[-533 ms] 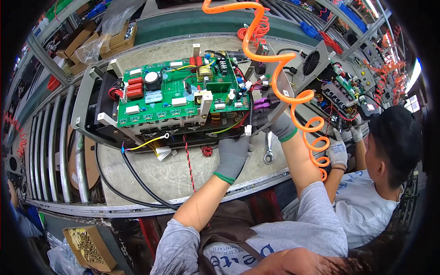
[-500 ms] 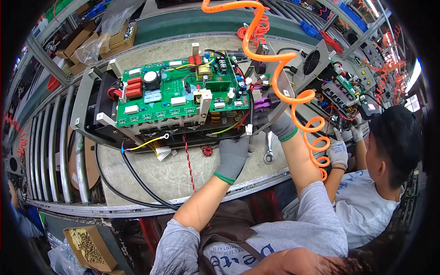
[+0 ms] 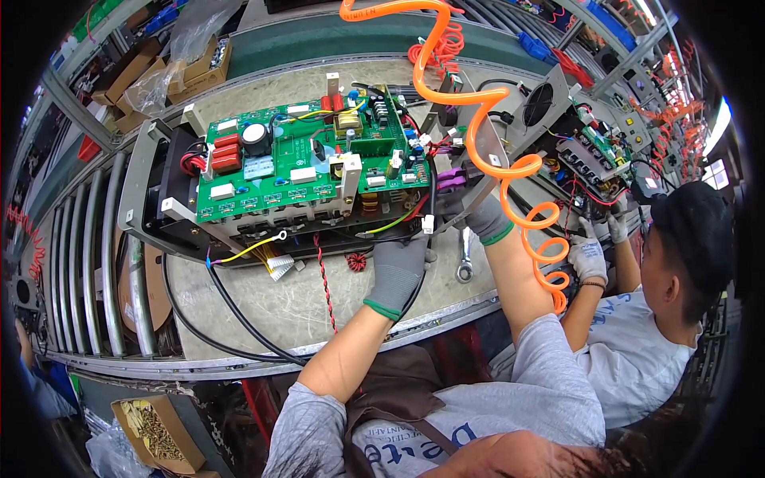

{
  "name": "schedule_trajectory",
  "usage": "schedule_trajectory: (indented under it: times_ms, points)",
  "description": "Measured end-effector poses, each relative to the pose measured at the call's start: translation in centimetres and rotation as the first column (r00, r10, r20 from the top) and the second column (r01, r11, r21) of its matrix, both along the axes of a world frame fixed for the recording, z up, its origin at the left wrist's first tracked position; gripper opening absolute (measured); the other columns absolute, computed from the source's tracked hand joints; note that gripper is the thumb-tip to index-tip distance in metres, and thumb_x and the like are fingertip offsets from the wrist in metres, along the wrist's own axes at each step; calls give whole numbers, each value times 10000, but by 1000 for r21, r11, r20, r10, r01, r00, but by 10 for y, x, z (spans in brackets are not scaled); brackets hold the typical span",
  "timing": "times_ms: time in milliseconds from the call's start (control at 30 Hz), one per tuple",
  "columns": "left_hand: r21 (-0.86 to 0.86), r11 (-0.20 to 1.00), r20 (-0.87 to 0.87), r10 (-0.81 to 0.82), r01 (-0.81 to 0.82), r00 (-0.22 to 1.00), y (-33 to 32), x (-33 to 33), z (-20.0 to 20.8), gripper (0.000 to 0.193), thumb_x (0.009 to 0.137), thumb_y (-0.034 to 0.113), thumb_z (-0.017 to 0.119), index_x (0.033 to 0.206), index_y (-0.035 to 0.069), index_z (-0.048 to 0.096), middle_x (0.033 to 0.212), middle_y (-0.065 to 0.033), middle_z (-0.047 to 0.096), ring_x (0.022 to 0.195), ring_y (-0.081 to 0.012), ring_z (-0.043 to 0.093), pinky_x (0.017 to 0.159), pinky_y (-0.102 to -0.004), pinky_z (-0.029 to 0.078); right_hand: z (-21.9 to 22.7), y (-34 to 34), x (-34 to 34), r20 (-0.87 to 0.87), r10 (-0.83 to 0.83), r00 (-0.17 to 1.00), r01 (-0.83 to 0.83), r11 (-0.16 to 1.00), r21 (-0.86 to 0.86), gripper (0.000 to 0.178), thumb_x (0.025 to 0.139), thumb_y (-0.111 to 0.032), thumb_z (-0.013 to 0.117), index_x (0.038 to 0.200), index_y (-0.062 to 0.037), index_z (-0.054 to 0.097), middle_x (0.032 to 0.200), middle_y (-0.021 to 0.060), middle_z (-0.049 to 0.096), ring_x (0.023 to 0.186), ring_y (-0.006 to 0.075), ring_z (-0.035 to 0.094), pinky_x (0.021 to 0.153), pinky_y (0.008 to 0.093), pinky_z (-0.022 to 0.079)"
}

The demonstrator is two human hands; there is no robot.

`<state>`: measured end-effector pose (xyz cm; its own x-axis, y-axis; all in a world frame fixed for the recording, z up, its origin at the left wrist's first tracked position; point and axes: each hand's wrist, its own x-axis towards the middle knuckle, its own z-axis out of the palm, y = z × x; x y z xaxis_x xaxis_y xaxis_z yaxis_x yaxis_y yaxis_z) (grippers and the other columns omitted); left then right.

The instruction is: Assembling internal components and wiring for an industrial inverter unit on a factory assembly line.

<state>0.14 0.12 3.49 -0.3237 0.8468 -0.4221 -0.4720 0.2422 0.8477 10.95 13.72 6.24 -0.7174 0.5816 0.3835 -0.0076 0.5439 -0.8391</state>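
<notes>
A device chassis with a green circuit board [image 3: 279, 163] on top lies across the bench in front of me. At its near right corner my left hand [image 3: 398, 271], in a grey glove with a green cuff, is closed around a black cable [image 3: 413, 296]. A white connector [image 3: 429, 225] shows just above that hand. My right hand [image 3: 488, 219], gloved alike, is at the grey metal end panel [image 3: 478, 199]; its fingers are hidden by the panel. A purple-and-black part [image 3: 452, 178] sits beside the panel's inner side.
A ratchet wrench [image 3: 464, 263] lies between my arms. An orange coiled hose [image 3: 486, 103] hangs before my right arm. Loose cables [image 3: 239, 315] and a red-black twisted wire [image 3: 325, 287] cross the bench edge. Metal rollers [image 3: 100, 263] are at left. A co-worker [image 3: 637, 319] handles another unit at right.
My left hand has shifted slightly left and down, and more of the black cable shows below it. The whole view has moved a little; the right hand stays at the panel.
</notes>
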Motion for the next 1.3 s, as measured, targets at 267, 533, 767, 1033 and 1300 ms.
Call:
schedule_trajectory:
  times_ms: [267, 533, 767, 1033, 1300]
  points:
    - [172, 985, 99, -51, 34, 994, -6, -8, -9, 269, 967, 226, 518, 1009, -33, 580, 739, -129, 652, 566, -174, 640, 479, -248, 496, -37, 20, 18, -106, -95, 990, 32, 877, -479, 388, 908, -173, 592, 1252, -79, 440, 1084, 80, 580, 927, 169, 605, 778, 320, 552]
    - [114, 993, 54, 24, -30, 998, -3, -6, -7, 223, 959, 189, 552, 1043, -16, 572, 786, -110, 639, 575, -168, 651, 452, -247, 499, -79, 40, 30, -139, -116, 983, 27, 853, -521, 444, 899, -165, 605, 1290, -76, 412, 1115, 82, 567, 958, 166, 591, 791, 319, 543]
    - [89, 996, 0, 27, -27, 1000, -4, -8, -8, 229, 955, 192, 572, 1053, -13, 593, 797, -96, 654, 556, -153, 651, 438, -248, 491, -100, 51, 37, -156, -113, 981, 10, 839, -544, 487, 893, -160, 614, 1318, -74, 391, 1139, 84, 556, 981, 164, 581, 801, 319, 536]
    - [134, 988, -226, -38, 70, 973, -6, -12, -14, 286, 964, 251, 552, 1060, -13, 604, 752, -110, 661, 553, -143, 655, 455, -258, 481, -87, 42, 28, -49, -237, 970, 178, 836, -518, 606, 852, -153, 660, 1371, -91, 354, 1234, 45, 493, 1049, 147, 521, 879, 296, 482]
    - [74, 994, -273, -59, 82, 960, -2, -10, -7, 280, 969, 256, 531, 1061, 3, 607, 674, -109, 649, 495, -178, 646, 462, -304, 509, -62, 27, 20, -47, -300, 953, 213, 770, -601, 537, 896, -223, 614, 1357, -102, 367, 1210, 20, 491, 1064, 140, 507, 913, 287, 458]
